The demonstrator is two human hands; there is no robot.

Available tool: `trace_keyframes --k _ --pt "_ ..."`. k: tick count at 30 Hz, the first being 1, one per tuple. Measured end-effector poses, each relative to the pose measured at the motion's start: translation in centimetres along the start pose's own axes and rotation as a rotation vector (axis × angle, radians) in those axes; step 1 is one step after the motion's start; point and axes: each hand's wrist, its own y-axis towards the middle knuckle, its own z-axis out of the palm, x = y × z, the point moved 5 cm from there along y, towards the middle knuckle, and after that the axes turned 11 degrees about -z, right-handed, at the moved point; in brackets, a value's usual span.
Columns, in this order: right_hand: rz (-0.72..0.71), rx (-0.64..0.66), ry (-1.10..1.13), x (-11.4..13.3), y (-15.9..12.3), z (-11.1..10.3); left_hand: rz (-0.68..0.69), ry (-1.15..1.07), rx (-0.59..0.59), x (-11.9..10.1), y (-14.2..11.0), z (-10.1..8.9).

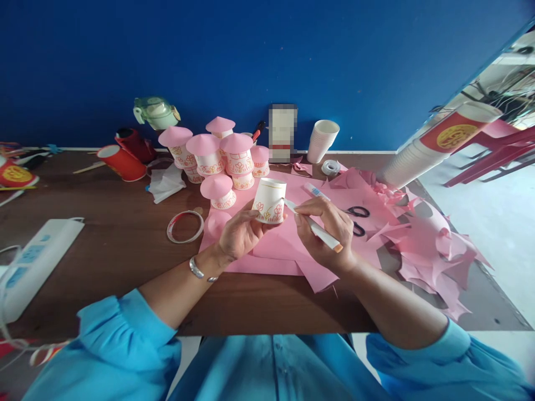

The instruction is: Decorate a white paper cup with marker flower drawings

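Note:
My left hand (241, 236) holds a white paper cup (270, 196) from below and the side, its narrow end down. Red and orange flowers with grass strokes are drawn around the cup's lower part, and a yellowish line runs near the top. A white marker (321, 231) with an orange end sits in the closed fingers of my right hand (328, 231), its tip at the cup's right side. Behind the cup stand several decorated paper cups with pink cone roofs (237, 143), some stacked. Pink paper (276, 264) lies under both hands.
Pink scraps (434, 245) and black-handled scissors (358, 211) lie right. A tape roll (185, 226) is left of the paper, near a white power strip (42, 262). White stacked cups (322, 139) and a propped phone-like object (282, 133) stand by the blue wall (267, 55).

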Motion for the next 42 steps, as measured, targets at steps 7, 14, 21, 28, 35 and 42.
trace_keyframes --k 7,14,21,28,35,42 --pt "-0.002 0.001 -0.008 0.1 0.0 0.0 -0.002 0.015 -0.025 0.0 0.1 -0.2" --pt "-0.067 -0.017 -0.007 0.6 -0.1 -0.1 0.112 0.17 -0.072 0.3 0.3 -1.1" --pt "-0.222 0.047 -0.055 1.3 -0.6 0.8 0.298 0.581 -0.151 0.4 -0.1 -2.2" --pt "-0.197 0.039 -0.121 1.2 -0.3 0.3 0.357 0.766 -0.211 0.5 -0.2 -2.6" --pt "-0.176 0.051 -0.135 1.1 -0.4 0.4 0.374 0.744 -0.172 0.6 -0.2 -2.3" --pt "-0.178 0.05 -0.102 1.2 -0.5 0.6 0.341 0.665 -0.164 0.6 -0.2 -2.2"
